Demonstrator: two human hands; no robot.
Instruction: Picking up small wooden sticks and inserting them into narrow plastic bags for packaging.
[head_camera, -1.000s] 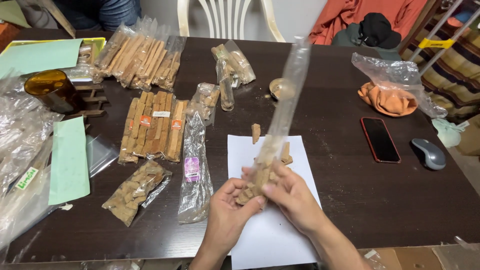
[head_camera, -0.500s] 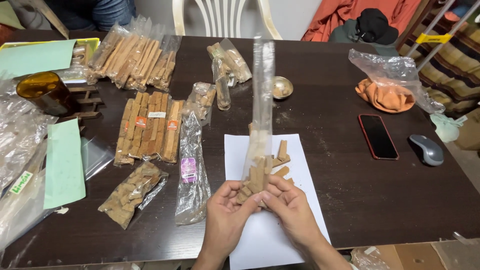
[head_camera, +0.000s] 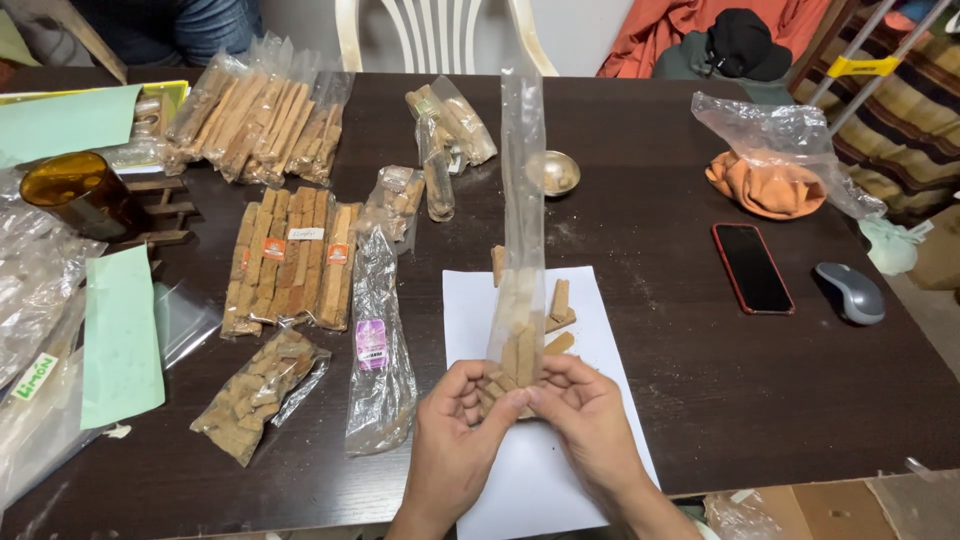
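Observation:
A long, narrow clear plastic bag (head_camera: 522, 200) stands upright over a white sheet of paper (head_camera: 540, 470) on the dark table. Short tan wooden sticks (head_camera: 518, 355) fill its bottom. My left hand (head_camera: 455, 440) and my right hand (head_camera: 590, 420) both grip the bag's lower end from either side. A few loose sticks (head_camera: 558, 305) lie on the paper just behind the bag.
Packed stick bundles (head_camera: 290, 255) and a slim empty bag (head_camera: 375, 350) lie to the left, more bundles (head_camera: 255, 115) farther back. A brown jar (head_camera: 80, 195), small metal bowl (head_camera: 555, 172), phone (head_camera: 752, 267), mouse (head_camera: 850, 292) and bagged orange cloth (head_camera: 765, 185) surround them. A white chair (head_camera: 440, 30) stands behind.
The bag swung from a rightward tilt to standing straight up, and both hands slid down around its filled bottom.

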